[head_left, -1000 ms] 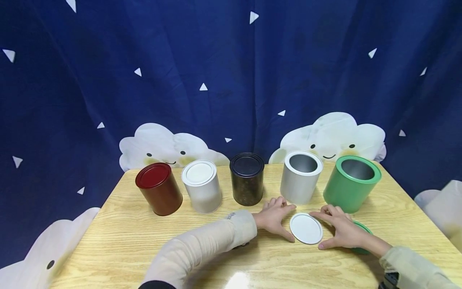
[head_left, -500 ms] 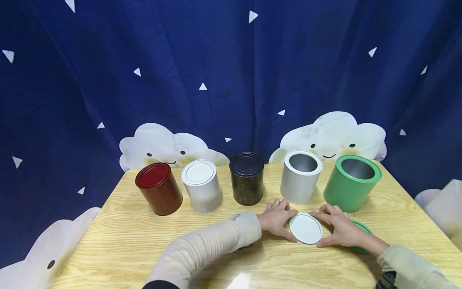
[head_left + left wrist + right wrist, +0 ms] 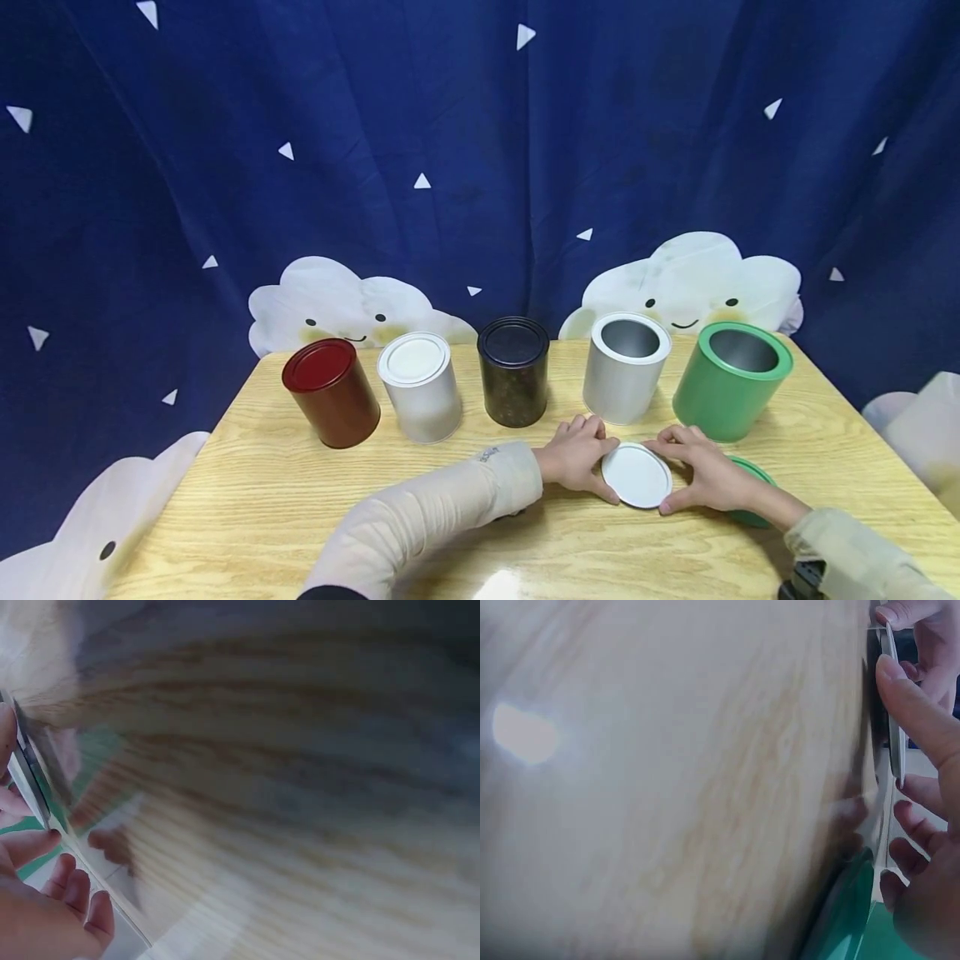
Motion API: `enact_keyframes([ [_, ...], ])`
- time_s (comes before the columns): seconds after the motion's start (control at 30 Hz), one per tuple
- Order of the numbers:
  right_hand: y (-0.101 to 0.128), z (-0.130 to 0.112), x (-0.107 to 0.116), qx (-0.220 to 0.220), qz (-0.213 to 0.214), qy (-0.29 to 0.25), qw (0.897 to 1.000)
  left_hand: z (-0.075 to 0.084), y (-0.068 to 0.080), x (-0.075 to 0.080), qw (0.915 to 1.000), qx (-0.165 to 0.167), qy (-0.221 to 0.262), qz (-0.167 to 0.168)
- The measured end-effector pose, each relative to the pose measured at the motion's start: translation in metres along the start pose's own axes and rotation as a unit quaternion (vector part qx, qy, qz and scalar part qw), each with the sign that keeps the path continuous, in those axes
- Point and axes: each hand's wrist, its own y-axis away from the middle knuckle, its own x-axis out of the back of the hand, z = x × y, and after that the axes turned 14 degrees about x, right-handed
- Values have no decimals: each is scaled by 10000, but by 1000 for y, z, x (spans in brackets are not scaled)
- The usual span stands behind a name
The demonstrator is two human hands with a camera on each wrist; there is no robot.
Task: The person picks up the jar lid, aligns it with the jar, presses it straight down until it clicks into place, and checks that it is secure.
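A round white lid [image 3: 637,475] is held near the table top between both hands. My left hand [image 3: 577,454] pinches its left edge with thumb and forefinger; my right hand [image 3: 705,471] grips the opposite edge the same way. Seen edge-on in the right wrist view, the lid [image 3: 897,735] has the right thumb near one end and a fingertip at the other. A green lid [image 3: 753,500] lies partly hidden beneath the right hand and wrist. Behind the hands stand an uncovered white can [image 3: 618,387] and an uncovered green can [image 3: 720,396], both grey inside.
Along the back of the wooden table [image 3: 285,517], to the left, are a dark red can [image 3: 337,404], a second white can [image 3: 423,400] and a black can [image 3: 516,383], all lidded. A blue curtain [image 3: 450,125] with clouds hangs behind.
The left hand has come right and closed its thumb and forefinger onto the white lid's edge. The right thumb and forefinger have also closed in on it. The cans stay put.
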Motion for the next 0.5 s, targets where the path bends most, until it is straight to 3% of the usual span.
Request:
enact_keyframes([
  [0.17, -1, -3, 4, -6, -123, -300, 9995, -2, 2, 2, 9997, -122, 220, 56],
  [0.5, -4, -7, 8, 109, 179, -171, 9996, -7, 4, 9, 9975, -343, 595, 137],
])
